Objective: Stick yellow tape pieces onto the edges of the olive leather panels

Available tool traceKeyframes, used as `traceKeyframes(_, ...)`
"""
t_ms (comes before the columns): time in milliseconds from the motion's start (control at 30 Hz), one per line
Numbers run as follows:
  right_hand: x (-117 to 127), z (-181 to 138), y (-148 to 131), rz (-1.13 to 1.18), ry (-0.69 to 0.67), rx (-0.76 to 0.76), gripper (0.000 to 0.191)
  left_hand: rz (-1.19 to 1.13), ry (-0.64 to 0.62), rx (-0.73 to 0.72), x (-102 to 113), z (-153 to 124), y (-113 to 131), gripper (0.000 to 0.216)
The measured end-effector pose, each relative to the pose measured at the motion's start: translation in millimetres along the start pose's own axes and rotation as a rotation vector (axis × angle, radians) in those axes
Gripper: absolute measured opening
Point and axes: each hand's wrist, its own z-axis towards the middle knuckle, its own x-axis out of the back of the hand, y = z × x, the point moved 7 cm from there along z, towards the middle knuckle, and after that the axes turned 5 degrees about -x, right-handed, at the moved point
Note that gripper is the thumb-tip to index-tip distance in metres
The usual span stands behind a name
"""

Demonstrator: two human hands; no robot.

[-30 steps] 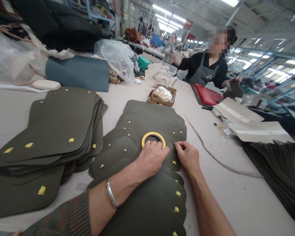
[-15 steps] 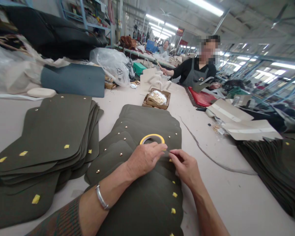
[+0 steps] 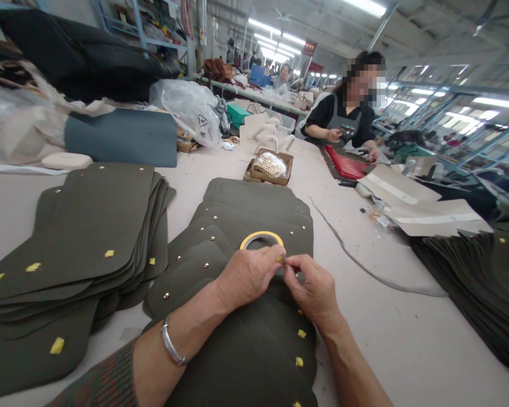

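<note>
My left hand (image 3: 246, 277) is closed around the near side of a roll of yellow tape (image 3: 261, 235), held above a spread of dark olive-green panels (image 3: 250, 198). A bit of yellow tape shows at its fingertips. My right hand (image 3: 311, 282) is pinched at that same spot, its thumb and forefinger meeting the left fingertips at the tape's end. Gold-coloured studs dot the panels' left side and upper right. Small yellow tape pieces (image 3: 301, 334) stick along their right edge.
To the left lies a stack of similar panels (image 3: 97, 226) with tape pieces; another pile (image 3: 462, 282) fans out at right. An open box of gold studs (image 3: 271, 165) stands beyond the panels. A cord (image 3: 343, 249) curves across the table. Across it, a co-worker (image 3: 343, 121) is beside a red piece (image 3: 348, 165).
My right hand has moved slightly left, bringing its fingertips up against the left hand's. The co-worker has drawn the outstretched arm back and leans over the red piece.
</note>
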Motion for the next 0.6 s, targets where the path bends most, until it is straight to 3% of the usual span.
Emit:
traceKeyframes(100, 0, -2, -1, -0.015, 0.03, -0.028, 0.012, 0.043, 0.001, 0.004, 0, 0, 0, 0.014)
traceKeyframes(167, -1, -3, 2, 0.032, 0.025, -0.142, 0.011, 0.087, 0.005, 0.004, -1, 1, 0, 0.016)
traceKeyframes(333, -20, -13, 39, 0.481, -0.033, -0.706, 0.014, 0.145, 0.053, -0.01, -2, 2, 9, 0.021)
traceKeyframes(433, -22, -21, 65, 0.63, 0.037, -0.921, 0.019, 0.158, 0.08, -0.043, -3, 3, 14, 0.022)
traceKeyframes(600, -2, -26, 93, 0.582, 0.159, -0.925, 0.029, 0.316, -0.013, 0.026, -11, 12, -1, 0.019)
